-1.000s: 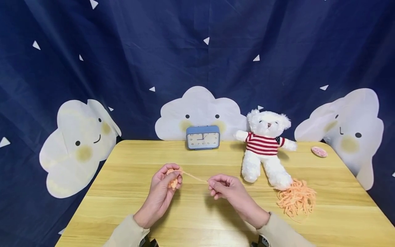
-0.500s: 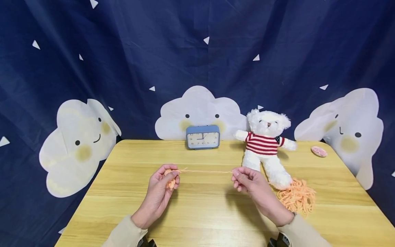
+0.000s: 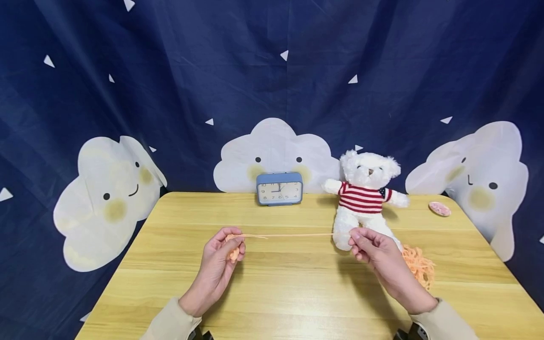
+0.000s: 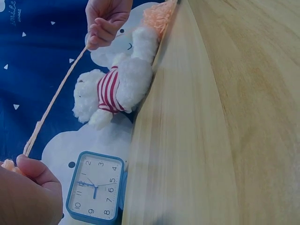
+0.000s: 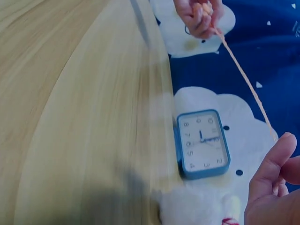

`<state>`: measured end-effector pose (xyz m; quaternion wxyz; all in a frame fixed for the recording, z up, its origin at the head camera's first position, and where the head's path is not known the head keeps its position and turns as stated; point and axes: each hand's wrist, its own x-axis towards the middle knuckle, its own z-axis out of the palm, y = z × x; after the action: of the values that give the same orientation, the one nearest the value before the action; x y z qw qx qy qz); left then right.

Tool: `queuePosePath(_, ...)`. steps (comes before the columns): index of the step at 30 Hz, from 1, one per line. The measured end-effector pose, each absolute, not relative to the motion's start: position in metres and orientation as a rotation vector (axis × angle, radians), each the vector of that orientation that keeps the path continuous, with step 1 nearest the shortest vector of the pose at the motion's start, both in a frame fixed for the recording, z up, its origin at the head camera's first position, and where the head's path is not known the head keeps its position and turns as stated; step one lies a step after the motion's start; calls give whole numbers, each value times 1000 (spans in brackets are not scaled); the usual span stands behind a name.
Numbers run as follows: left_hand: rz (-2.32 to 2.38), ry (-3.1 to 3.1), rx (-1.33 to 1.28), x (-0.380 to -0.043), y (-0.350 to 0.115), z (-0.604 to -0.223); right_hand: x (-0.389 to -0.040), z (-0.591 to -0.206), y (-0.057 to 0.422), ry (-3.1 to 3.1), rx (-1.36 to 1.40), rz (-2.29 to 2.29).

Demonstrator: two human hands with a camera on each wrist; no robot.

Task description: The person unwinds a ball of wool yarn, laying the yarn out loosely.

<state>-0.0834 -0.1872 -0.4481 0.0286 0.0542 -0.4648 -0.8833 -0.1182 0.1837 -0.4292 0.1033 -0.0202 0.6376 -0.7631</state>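
Note:
My left hand (image 3: 218, 262) holds a small bundle of peach yarn (image 3: 233, 254) in its curled fingers, above the table's middle. From it a yarn strand (image 3: 297, 234) runs straight across to my right hand (image 3: 380, 255), which pinches it between thumb and fingers in front of the white teddy bear's legs. A short loose end sticks out close to the left hand. The left wrist view shows the strand (image 4: 61, 91) taut between both hands. A loose heap of peach yarn (image 3: 420, 267) lies on the table at the right, partly hidden behind my right hand.
A white teddy bear (image 3: 361, 198) in a red-striped shirt sits at the table's back right. A blue alarm clock (image 3: 279, 190) stands at the back middle. A small pink oval object (image 3: 439, 208) lies near the back right corner of the wooden table (image 3: 276, 293).
My right hand has moved to the right, away from the left hand, and the strand between them is longer. My left hand has shifted slightly left, still holding the bundle.

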Motion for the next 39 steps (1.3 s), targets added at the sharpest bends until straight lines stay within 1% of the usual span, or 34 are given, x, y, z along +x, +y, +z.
queuePosePath(8, -2730, -1426, 188, -82, -189, -448, -118, -434, 208, 1859, -40, -2306)
queuePosePath(15, -2726, -1417, 226, -81, -191, -449, -118, -436, 230, 1842, -78, -2375)
queuePosePath(23, -2726, -1416, 206, -79, -193, -451, -117, -436, 249, 1718, -112, -2509)
queuePosePath(29, -2758, -1391, 127, -78, -194, -450, -117, -437, 264, 1649, -92, -2557)
queuePosePath(36, -2810, -1381, -78, -77, -198, -453, -116, -441, 274, 1650, -102, -2573)
queuePosePath(39, -2814, -1390, -124, -77, -198, -454, -116, -442, 276, 1680, -96, -2559)
